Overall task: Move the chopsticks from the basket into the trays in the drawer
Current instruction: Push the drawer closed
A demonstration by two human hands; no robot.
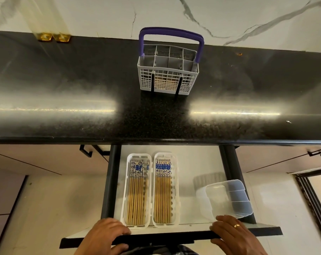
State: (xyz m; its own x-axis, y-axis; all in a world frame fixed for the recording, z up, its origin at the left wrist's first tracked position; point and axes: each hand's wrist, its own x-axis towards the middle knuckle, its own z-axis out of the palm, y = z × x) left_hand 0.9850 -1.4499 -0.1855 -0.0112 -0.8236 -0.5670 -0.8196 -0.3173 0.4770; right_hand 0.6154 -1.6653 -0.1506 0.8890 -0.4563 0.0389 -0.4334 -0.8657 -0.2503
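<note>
A white wire basket [168, 80] with a purple handle stands on the black counter, and I see no chopsticks sticking out of it. Below, the drawer [176, 236] is pulled out. Two white trays lie side by side in it: the left tray [124, 196] and the right tray [176, 190]. Each holds a row of wooden chopsticks [137, 192] with blue-and-white patterned tops. My left hand [106, 236] grips the drawer's front edge just below the left tray. My right hand [235, 234], wearing a ring, rests on the same front edge further right.
A clear plastic container [229, 197] lies tilted in the drawer's right part. The glossy black counter [82, 111] overhangs the drawer. Two gold-footed legs [53, 36] stand at the counter's back left. Cabinet fronts with black handles [86, 150] flank the drawer.
</note>
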